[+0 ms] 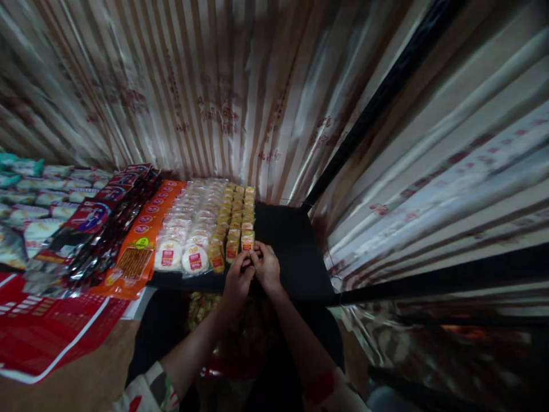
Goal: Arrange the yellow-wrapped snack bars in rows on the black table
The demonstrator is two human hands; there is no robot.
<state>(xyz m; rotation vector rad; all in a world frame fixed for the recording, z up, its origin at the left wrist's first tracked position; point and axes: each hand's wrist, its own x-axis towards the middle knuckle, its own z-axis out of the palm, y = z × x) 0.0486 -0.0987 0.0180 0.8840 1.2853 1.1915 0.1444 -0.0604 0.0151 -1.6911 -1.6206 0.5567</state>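
Rows of small yellow-wrapped snack packets (235, 212) stand on the black table top (285, 240). My left hand (239, 277) has its fingers curled at the lower edge of the front snack packet (247, 239) in the rightmost row. From the other side my right hand (267, 268) closes its thumb and fingers on the same packet's lower corner. The fingertips are partly hidden. Just left of these rows lie two rows of clear-wrapped round white crackers (195, 258) with red labels.
An orange snack bag (132, 257), dark red shiny packets (107, 212) and pale packets (47, 197) lie further left. A red basket (64, 326) is at lower left. More yellow packets (203, 306) sit below the table edge. Black poles (364, 120) and striped sheeting (223, 91) enclose the table.
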